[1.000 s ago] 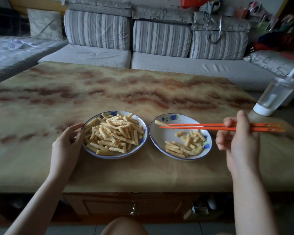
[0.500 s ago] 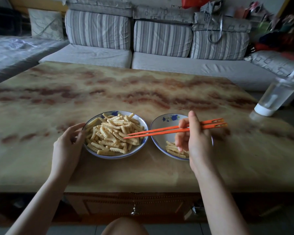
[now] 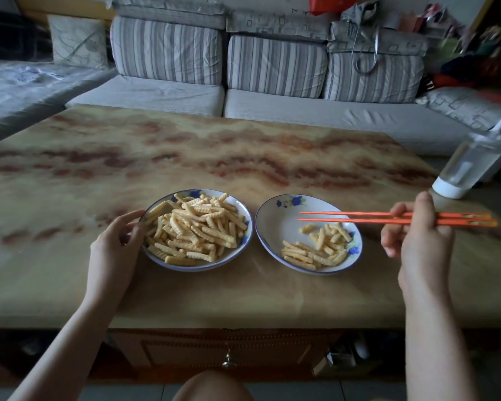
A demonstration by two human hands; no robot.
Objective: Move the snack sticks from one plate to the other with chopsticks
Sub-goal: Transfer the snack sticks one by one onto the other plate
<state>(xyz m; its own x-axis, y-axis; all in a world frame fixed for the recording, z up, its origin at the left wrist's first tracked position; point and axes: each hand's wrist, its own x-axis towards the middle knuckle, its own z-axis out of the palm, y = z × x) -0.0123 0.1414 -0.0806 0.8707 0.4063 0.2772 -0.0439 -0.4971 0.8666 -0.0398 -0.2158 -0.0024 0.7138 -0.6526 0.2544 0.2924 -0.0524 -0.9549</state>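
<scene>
Veining in tan and rust red runs across the table (image 3: 185, 157), which stands before a grey striped sofa (image 3: 272, 70) in dim light. Two blue-flowered plates sit side by side near the front edge. The left plate (image 3: 232, 257) is heaped with snack sticks (image 3: 197, 227); the right plate (image 3: 278, 227) holds a smaller pile (image 3: 318, 250) on its near right side. The left hand (image 3: 113, 244) curls its fingers round the heaped plate's left rim. The right hand (image 3: 417, 235) grips orange chopsticks (image 3: 344, 217), level, with their tips slightly apart above the right plate. A clear bottle (image 3: 472, 163) at the table's far right corner is partly cut off by the frame. Clutter beyond the sofa's right end is blurred. Under the table it is dark; a drawer knob (image 3: 229, 360) shows, and the things beside it are hard to make out.
</scene>
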